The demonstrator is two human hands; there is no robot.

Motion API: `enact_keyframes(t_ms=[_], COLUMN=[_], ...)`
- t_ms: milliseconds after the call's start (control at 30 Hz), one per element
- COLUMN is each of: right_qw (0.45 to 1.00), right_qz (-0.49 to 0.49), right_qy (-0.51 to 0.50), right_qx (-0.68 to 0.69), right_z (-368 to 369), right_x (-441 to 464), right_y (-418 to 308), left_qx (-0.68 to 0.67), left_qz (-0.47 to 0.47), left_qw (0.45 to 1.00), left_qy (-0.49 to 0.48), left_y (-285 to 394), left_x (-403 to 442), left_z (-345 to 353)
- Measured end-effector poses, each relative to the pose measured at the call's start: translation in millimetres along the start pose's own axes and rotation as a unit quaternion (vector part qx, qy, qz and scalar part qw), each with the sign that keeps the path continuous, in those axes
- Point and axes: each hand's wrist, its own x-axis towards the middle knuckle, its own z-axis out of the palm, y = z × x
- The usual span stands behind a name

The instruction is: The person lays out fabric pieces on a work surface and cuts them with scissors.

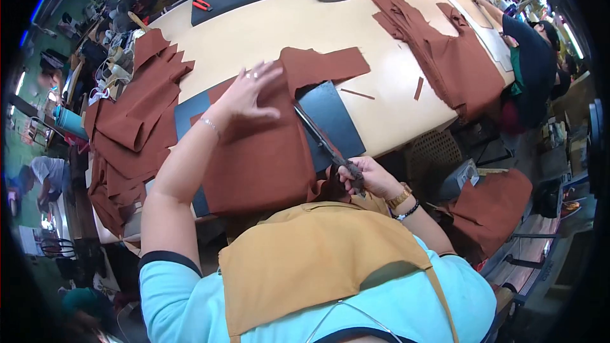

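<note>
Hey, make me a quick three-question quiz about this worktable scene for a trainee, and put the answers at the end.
1. Which tool is in the grip of the right hand?
2. True or false: the left hand is clenched into a fist.
3. Fill in the colour: the brown cloth in front of the person lies partly over a ____ sheet.

Key:
1. Scissors, with the blades pointing away from the person.
2. False; its fingers are spread over the brown cloth.
3. Blue.
</note>
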Motion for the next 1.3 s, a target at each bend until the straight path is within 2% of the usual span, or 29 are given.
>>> enact_keyframes(t_ms=[67,167,500,667,1100,1300], right_qw=[1.0,1.0,0.999,0.997,0.999,0.999], right_qz=[0.001,0.017,0.022,0.022,0.021,0.017], right_qy=[0.001,0.0,0.007,-0.058,-0.044,-0.042], right_qx=[-0.013,-0.021,-0.024,-0.043,0.02,0.003], right_z=[3.2,1.4,-2.9,-17.9,-1.0,-0.2], right_x=[-1.4,0.8,-8.1,-24.4,-7.6,-5.8], right_y=[-5.3,-7.3,-3.3,-9.6,5.7,7.5], left_qx=[0.009,0.022,0.021,0.021,0.012,0.019], left_qz=[0.0,-0.042,-0.09,-0.097,-0.109,-0.131], left_qw=[0.998,0.997,0.994,0.994,0.993,0.99], left_qy=[-0.062,-0.067,-0.05,-0.051,-0.053,-0.043], left_y=[2.6,11.9,33.6,37.6,61.3,70.2], left_x=[-24.9,-36.0,-68.5,-83.1,-100.7,-103.3], left_z=[14.5,15.8,14.5,10.8,7.3,9.6])
